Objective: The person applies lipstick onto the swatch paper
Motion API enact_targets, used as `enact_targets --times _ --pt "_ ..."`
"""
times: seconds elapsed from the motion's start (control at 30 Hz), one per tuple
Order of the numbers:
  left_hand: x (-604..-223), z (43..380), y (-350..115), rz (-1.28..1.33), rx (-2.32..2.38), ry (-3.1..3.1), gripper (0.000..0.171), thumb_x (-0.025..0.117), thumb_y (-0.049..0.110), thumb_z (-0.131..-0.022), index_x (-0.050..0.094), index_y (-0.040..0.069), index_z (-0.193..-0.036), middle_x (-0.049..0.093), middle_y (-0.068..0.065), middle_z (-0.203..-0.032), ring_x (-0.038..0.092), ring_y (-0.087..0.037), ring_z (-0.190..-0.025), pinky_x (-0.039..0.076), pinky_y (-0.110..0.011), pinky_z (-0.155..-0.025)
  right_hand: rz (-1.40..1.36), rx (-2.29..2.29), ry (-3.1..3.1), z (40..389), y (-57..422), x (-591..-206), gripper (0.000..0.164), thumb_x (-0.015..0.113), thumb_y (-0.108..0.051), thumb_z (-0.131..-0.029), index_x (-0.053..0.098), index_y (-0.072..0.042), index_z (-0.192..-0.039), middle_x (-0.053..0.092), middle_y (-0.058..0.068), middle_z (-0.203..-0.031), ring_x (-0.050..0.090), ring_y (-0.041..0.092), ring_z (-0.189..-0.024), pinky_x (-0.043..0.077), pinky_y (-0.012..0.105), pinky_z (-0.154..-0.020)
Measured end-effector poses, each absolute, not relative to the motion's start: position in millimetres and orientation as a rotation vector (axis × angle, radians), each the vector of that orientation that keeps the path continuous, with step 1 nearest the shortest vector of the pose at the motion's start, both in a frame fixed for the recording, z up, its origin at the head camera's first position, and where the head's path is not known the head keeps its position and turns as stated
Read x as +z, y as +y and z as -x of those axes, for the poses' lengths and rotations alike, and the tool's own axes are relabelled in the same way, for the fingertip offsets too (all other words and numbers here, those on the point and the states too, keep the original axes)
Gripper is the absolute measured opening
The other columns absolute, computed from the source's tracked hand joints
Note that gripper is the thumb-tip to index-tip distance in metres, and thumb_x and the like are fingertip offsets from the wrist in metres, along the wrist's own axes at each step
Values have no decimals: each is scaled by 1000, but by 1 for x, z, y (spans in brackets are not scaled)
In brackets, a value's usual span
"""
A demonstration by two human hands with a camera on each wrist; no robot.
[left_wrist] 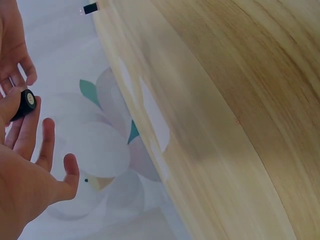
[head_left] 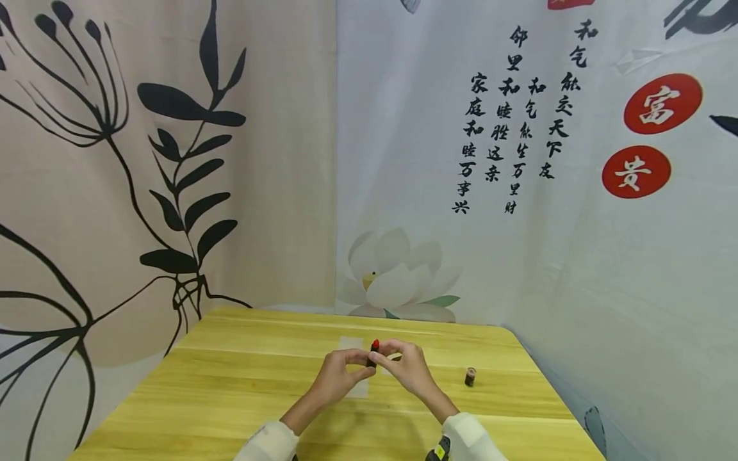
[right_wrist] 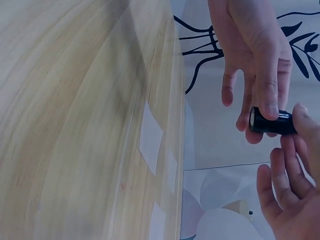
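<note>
A lipstick (head_left: pixel 375 346) with a black tube and a bare red tip stands nearly upright between my two hands, above the table. My left hand (head_left: pixel 337 376) pinches the lower part of the tube between thumb and fingers. From the other side, my right hand (head_left: pixel 410 370) pinches it higher up, near the red tip. The tube's round base (left_wrist: pixel 30 99) with a pale label faces the left wrist camera. In the right wrist view the black tube (right_wrist: pixel 274 121) lies between both hands' fingertips, its upper end hidden by the right hand's fingers.
A small dark lipstick cap (head_left: pixel 470 377) stands on the wooden table (head_left: pixel 242 384), to the right of my right hand. White paper pieces (head_left: pixel 357 389) lie flat under and behind the hands. Printed curtains (head_left: pixel 288 160) hang just past the table's far edge.
</note>
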State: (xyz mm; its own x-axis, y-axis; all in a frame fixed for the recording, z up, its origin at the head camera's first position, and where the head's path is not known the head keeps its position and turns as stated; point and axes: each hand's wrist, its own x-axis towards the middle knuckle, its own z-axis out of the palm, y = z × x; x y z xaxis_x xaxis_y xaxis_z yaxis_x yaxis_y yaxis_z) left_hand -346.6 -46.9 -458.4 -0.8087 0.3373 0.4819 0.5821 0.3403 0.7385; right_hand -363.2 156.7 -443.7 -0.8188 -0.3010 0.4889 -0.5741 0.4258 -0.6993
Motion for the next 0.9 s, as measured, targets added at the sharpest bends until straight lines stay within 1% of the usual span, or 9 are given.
enact_targets --times 0.27,0.43,0.5,0.57,0.67,0.73,0.8,0.87,0.9 --pt "-459 347 -45 801 -1457 -2375 25 79 21 -94 77 11 -117 79 3 -106 71 -29 -111 52 -61 -99 -724 1314 -2390 362 156 -443 19 78 -34 -95 78 -15 -98 76 -3 -93 70 14 -90 58 23 -74" --pt "-461 348 -46 803 -1444 -2379 24 79 19 -94 77 11 -117 78 4 -106 70 -28 -112 54 -57 -97 -729 1317 -2398 362 156 -445 19 78 -34 -95 78 -15 -98 76 -2 -94 70 14 -90 59 23 -74" --pt "-463 349 -49 802 -1421 -2381 25 79 19 -94 77 11 -117 78 4 -107 69 -29 -114 53 -58 -99 -743 1320 -2412 363 156 -447 21 77 -35 -95 77 -14 -102 75 -1 -96 71 17 -92 59 23 -74" --pt "-464 351 -53 791 -1381 -2380 25 80 17 -93 78 10 -118 78 3 -107 68 -30 -114 50 -60 -101 -767 1303 -2428 366 157 -449 27 77 -35 -96 77 -13 -110 76 2 -102 71 23 -97 59 25 -75" --pt "-464 357 -64 745 -1266 -2387 28 82 17 -91 78 11 -118 78 4 -108 67 -29 -112 48 -63 -101 -808 1238 -2468 373 162 -452 39 77 -36 -96 73 -11 -126 74 6 -117 69 30 -107 60 32 -80" --pt "-463 363 -73 699 -1190 -2399 29 83 17 -90 79 14 -118 78 5 -108 66 -28 -110 45 -64 -101 -838 1178 -2495 379 168 -455 46 76 -36 -96 69 -9 -133 72 10 -127 67 34 -114 60 41 -85" --pt "-461 371 -82 654 -1110 -2423 31 83 20 -89 79 16 -120 77 6 -108 66 -27 -109 44 -63 -101 -860 1129 -2520 387 174 -457 49 77 -34 -97 67 -7 -136 69 13 -133 65 38 -119 58 52 -91" --pt "-460 379 -91 615 -1050 -2452 33 83 21 -89 78 17 -121 78 6 -108 66 -27 -109 41 -61 -100 -867 1060 -2550 397 180 -460 49 77 -32 -97 67 -4 -136 68 16 -134 65 39 -118 55 56 -93" --pt "-459 384 -95 594 -1018 -2469 34 83 23 -89 78 17 -122 78 6 -107 66 -27 -110 40 -60 -99 -868 1023 -2564 402 183 -461 49 76 -31 -97 67 -3 -136 68 17 -134 69 38 -109 55 57 -94"
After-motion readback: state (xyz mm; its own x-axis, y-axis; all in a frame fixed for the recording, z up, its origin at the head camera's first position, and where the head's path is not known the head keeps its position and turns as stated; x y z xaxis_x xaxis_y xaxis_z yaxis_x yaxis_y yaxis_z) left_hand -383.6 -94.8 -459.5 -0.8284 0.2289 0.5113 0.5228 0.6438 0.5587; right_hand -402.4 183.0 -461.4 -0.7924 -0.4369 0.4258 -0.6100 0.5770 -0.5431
